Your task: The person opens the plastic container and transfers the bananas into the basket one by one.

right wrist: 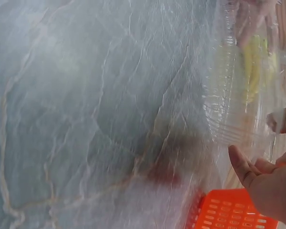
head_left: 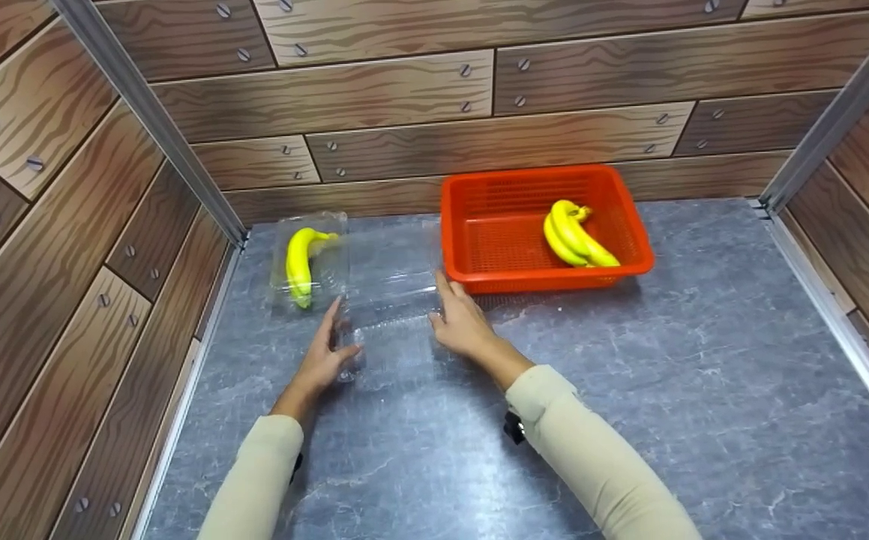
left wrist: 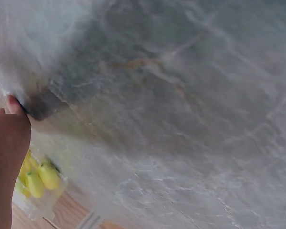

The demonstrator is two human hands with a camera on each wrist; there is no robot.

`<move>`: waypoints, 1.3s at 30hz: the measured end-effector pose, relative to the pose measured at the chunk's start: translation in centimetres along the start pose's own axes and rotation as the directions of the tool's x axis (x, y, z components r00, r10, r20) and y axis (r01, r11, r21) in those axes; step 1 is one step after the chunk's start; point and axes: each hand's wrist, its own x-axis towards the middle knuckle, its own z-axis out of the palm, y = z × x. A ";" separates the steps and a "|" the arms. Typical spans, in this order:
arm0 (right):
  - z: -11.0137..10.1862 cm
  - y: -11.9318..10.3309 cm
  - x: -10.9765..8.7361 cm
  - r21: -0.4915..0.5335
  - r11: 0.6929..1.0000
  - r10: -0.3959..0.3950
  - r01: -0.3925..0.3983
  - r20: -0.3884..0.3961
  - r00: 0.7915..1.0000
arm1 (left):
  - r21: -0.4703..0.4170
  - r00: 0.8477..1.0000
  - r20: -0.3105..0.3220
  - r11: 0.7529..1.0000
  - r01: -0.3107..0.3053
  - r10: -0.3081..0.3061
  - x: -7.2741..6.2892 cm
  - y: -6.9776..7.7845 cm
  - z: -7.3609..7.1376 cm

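An unfolded clear plastic clamshell box (head_left: 397, 300) lies between my two hands at the middle of the table. My left hand (head_left: 322, 361) is at its left edge, with the thumb apart from straight fingers. At its right edge is my right hand (head_left: 465, 322); in the right wrist view, the thumb (right wrist: 237, 160) and fingers are spread beside the clear plastic. Whether either hand presses on the box is hard to tell. Left of it, a second clear box (head_left: 333, 225) contains one yellow banana (head_left: 298, 262).
A red plastic basket (head_left: 471, 283) stands at the back, right of the clear boxes, with a bunch of bananas (head_left: 573, 236) in its right part. Wood-patterned walls enclose the grey marbled table (head_left: 674, 360) at the back and sides.
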 end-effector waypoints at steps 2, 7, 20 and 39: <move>0.2 0.0 0.0 0.014 1.000 0.014 -0.014 -0.018 1.000 | -0.022 1.000 0.004 1.000 -0.003 0.003 0.3 0.1 0.0; 0.5 0.1 -0.1 0.056 0.998 0.037 -0.035 -0.048 0.998 | -0.032 1.000 0.013 0.999 0.014 -0.014 1.2 0.6 0.0; -0.2 1.2 -0.5 0.077 0.993 0.101 -0.095 -0.077 0.992 | -0.050 0.998 0.047 0.998 0.031 -0.029 2.8 1.5 0.7; -0.8 1.4 0.0 0.008 0.993 0.120 -0.119 -0.095 0.988 | -0.034 0.992 0.102 0.996 0.083 -0.079 4.7 2.5 1.9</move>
